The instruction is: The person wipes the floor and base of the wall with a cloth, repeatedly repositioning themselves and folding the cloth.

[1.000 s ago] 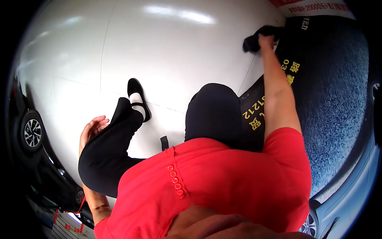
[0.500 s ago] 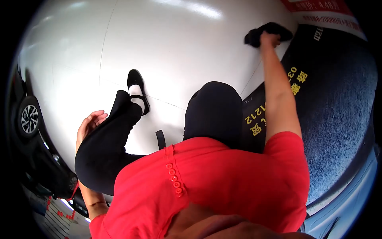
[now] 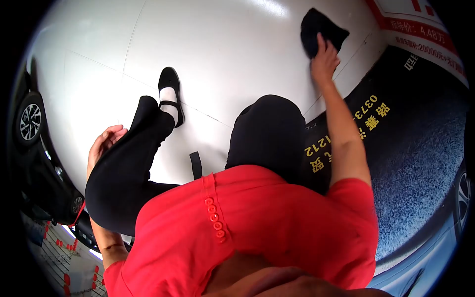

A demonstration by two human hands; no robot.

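A dark black cloth (image 3: 316,30) lies bunched on the white floor at the upper right. My right hand (image 3: 326,60) reaches out to it, with the fingertips pressed onto its lower part and gripping it against the floor. Some of the fingers are hidden in the folds. On the other side, my left hand (image 3: 106,139) hangs beside my bent left leg, fingers loosely curved and apart, holding nothing. Part of that hand is behind the trouser leg (image 3: 131,158).
A dark mat (image 3: 391,143) with yellow lettering lies along the right, below a red and white sign (image 3: 420,32). A black car with a wheel (image 3: 32,121) stands at the left. My black shoe (image 3: 169,79) is on the floor. A blue car (image 3: 440,247) shows at lower right.
My right hand has moved the black cloth slightly left and farther away across the floor, and the cloth has turned. My left hand stays beside the leg. The view has shifted a little.
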